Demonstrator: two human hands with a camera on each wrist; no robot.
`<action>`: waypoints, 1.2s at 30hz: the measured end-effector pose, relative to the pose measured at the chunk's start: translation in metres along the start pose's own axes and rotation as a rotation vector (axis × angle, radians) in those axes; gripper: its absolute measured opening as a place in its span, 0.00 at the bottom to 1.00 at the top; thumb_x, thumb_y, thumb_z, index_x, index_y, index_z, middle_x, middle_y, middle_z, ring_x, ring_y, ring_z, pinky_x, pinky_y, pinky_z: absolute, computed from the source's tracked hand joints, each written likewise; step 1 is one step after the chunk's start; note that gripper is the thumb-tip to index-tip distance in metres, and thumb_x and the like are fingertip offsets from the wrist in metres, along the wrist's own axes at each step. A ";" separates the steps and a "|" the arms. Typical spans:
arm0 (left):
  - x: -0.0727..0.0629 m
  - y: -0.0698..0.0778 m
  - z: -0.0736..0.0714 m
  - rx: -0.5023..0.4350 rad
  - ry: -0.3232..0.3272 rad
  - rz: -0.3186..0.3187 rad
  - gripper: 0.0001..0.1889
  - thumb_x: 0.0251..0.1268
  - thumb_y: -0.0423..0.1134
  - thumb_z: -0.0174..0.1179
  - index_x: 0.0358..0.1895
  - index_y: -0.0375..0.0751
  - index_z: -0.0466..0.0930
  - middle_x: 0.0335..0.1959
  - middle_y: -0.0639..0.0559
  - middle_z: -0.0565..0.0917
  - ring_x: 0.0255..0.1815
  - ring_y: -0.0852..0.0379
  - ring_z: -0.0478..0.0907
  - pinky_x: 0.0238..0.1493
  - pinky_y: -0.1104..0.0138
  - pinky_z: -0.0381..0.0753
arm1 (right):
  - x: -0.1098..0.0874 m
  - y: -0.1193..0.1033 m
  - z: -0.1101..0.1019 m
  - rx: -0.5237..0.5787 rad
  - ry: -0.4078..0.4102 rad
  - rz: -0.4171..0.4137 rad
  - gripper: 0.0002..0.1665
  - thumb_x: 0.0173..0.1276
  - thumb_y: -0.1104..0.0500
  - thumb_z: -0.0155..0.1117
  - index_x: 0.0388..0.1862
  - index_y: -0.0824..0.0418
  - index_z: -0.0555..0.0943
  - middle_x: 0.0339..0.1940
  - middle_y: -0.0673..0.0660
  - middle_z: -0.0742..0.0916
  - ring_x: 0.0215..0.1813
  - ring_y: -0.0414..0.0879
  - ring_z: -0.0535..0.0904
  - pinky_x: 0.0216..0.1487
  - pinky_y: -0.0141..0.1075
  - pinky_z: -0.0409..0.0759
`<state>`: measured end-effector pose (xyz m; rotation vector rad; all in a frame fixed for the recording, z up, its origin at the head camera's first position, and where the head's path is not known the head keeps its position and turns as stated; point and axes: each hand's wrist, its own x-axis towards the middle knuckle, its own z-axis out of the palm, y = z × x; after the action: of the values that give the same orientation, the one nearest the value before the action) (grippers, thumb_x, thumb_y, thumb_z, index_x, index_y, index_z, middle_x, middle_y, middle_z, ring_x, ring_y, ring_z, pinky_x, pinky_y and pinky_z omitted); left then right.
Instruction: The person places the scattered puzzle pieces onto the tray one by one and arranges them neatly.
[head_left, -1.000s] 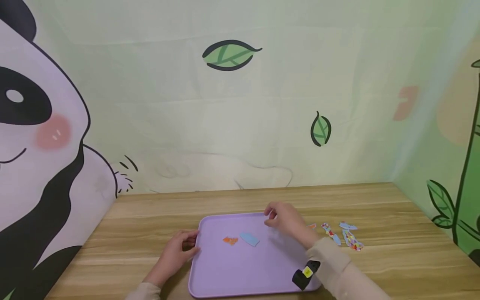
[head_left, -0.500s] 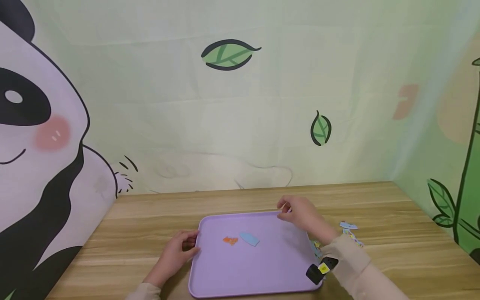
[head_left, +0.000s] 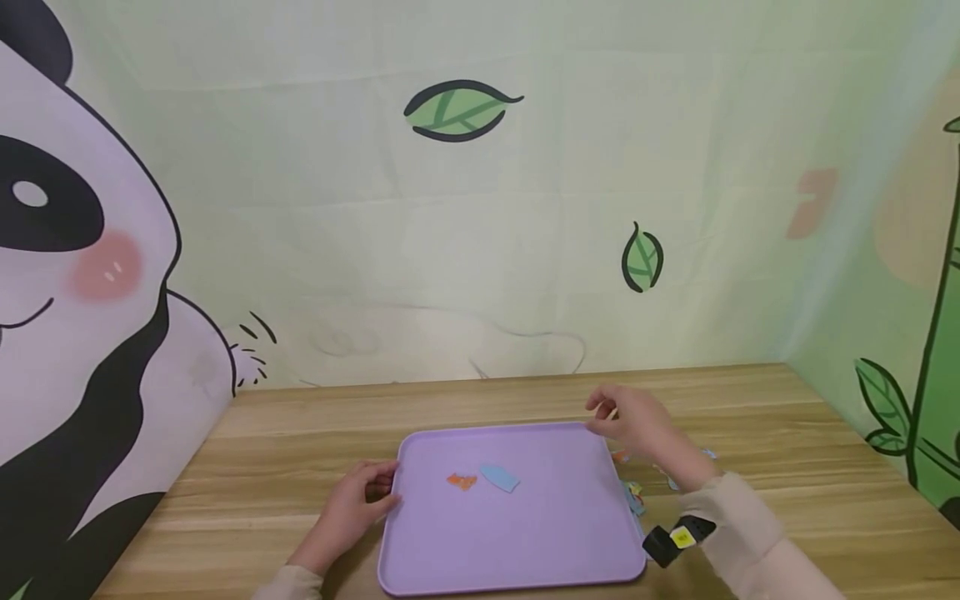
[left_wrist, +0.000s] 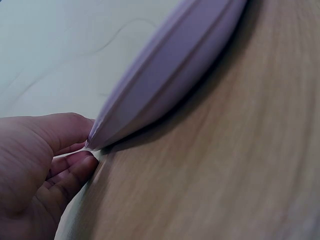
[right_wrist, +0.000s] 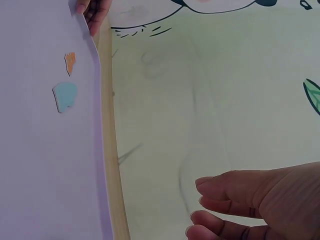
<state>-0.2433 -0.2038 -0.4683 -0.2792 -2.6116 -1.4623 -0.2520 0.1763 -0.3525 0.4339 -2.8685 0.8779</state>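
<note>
A lilac tray lies on the table. On it are a small orange paper cutout and a light blue cutout, near its upper left. My left hand rests at the tray's left side, fingertips and thumb touching the rim; in the left wrist view the fingers are at the tray's edge. Above the tray's far right corner hovers my right hand. Its fingers are loosely bent with nothing between them, as the right wrist view shows with the fingers.
Beside the tray's right edge lie patterned cutouts, partly behind the right forearm, and an orange one. Another blue scrap shows past the wrist. A printed backdrop stands behind the wooden table.
My right hand has moved right and slightly away, from over the tray to its far right corner. The forearm now covers different cutouts. My left hand and the two cutouts on the tray stay put.
</note>
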 end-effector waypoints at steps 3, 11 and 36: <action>-0.001 0.000 0.000 0.000 -0.005 0.001 0.23 0.51 0.22 0.67 0.53 0.27 0.78 0.44 0.42 0.79 0.43 0.51 0.81 0.47 0.70 0.85 | -0.003 0.007 -0.003 -0.003 0.007 0.004 0.09 0.61 0.61 0.66 0.39 0.62 0.80 0.30 0.53 0.84 0.33 0.43 0.77 0.32 0.32 0.75; 0.000 0.002 -0.001 0.012 -0.006 -0.010 0.22 0.51 0.22 0.66 0.53 0.28 0.78 0.44 0.42 0.79 0.44 0.50 0.82 0.48 0.70 0.85 | -0.011 0.024 -0.008 0.009 0.009 0.015 0.09 0.62 0.62 0.65 0.39 0.64 0.80 0.30 0.54 0.83 0.34 0.45 0.78 0.31 0.32 0.75; -0.003 0.005 -0.002 -0.003 -0.011 -0.006 0.22 0.51 0.23 0.67 0.53 0.27 0.78 0.44 0.42 0.79 0.44 0.50 0.81 0.49 0.68 0.85 | -0.039 0.081 -0.019 -0.058 0.011 0.035 0.11 0.59 0.60 0.68 0.37 0.67 0.81 0.28 0.53 0.82 0.32 0.43 0.74 0.29 0.32 0.72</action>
<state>-0.2396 -0.2030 -0.4635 -0.2808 -2.6220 -1.4706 -0.2391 0.2608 -0.3869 0.3737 -2.8916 0.7975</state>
